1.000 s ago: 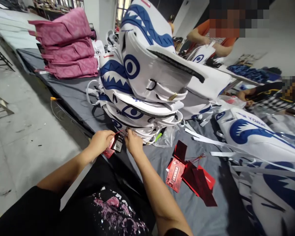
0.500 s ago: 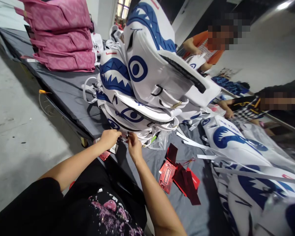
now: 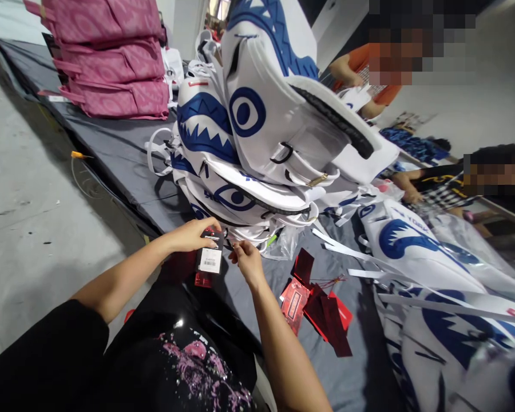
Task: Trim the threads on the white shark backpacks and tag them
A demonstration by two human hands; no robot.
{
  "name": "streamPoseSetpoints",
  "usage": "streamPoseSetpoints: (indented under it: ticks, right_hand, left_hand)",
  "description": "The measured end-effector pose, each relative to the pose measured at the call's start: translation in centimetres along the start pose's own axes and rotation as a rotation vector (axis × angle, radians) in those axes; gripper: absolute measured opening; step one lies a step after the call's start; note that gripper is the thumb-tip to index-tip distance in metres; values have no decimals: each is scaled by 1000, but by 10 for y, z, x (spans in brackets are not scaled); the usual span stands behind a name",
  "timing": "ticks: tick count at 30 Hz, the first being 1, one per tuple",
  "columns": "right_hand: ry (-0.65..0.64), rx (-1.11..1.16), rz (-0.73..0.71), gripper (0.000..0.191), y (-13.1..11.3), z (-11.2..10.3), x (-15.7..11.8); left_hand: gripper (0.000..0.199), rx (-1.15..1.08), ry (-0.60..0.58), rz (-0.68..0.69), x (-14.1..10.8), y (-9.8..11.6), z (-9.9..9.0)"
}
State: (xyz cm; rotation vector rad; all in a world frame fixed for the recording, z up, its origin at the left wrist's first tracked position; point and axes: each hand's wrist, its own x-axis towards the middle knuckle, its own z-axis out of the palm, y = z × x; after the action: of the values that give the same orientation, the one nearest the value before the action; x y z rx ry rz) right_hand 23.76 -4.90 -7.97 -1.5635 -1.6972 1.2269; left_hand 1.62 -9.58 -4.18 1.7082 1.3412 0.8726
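Note:
My left hand (image 3: 199, 234) pinches a black hang tag (image 3: 210, 252) with a white barcode label, near the table edge. A red tag (image 3: 203, 279) hangs just below it. My right hand (image 3: 246, 258) is closed, thumb and fingertips together, beside the tag; what it pinches, if anything, is too small to make out. Both hands are at the near foot of a stack of white backpacks (image 3: 236, 166) with blue eyes and shark teeth. Red tags (image 3: 313, 303) tied by thin strings lie on the grey table cloth (image 3: 274, 337) to the right.
Pink bags (image 3: 111, 63) are stacked at the far left. More white bags (image 3: 412, 246) with loose straps and clear plastic lie on the right. An orange-tipped wire (image 3: 79, 154) sticks out by the table edge. Two co-workers (image 3: 352, 66) are across the table.
My left hand has turned, and the tag's barcode side now faces up in plain view. My right hand has drawn slightly right and down, away from the bags.

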Motion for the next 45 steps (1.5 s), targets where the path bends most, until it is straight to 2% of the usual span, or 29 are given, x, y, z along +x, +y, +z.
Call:
streamPoseSetpoints:
  ticks: [4,8,12,16,20,22,23,27,30,34,39,45]
  right_hand:
    - [-121,177,97,37,1,-2,0]
    - [-229,278,184,39,-1,-11,-3]
    - [-345,382,231,40,-8,-17,-5]
    - [-401,435,251,38,-13,-21,-4]
    - [-426,502,259,41,-17,-18,-1]
    - [-386,547,231,43,-19,-12,0]
    - [-352,563,212,43,-20,-8,0]
    - [-151,596,127,40,-18,13,-3]
    - [25,608,61,37,-12,32,-5]
    - [203,608,-27,34,-7,49,-3]
    - [266,591,-130,27,-1,57,0]
    - [283,548,-179,25,9,61,3]
  left_hand:
    - [19,-145,219,3,-5,-25,25]
    - [17,-191,391,-2,-8,-39,41]
    - [14,-129,474,71,-8,-37,43]
    - [15,-7,533,157,-8,-34,44]
    - [25,365,452,312,-10,-30,49]
    - [28,476,389,360,-8,-28,52]
    - [25,454,373,349,-7,-27,54]
    - [8,275,421,175,3,-25,63]
    - [8,271,458,101,7,-26,69]
    - [12,297,439,47,7,-29,73]
    - [12,311,412,-2,7,-32,73]
    - [14,331,381,-16,8,-34,74]
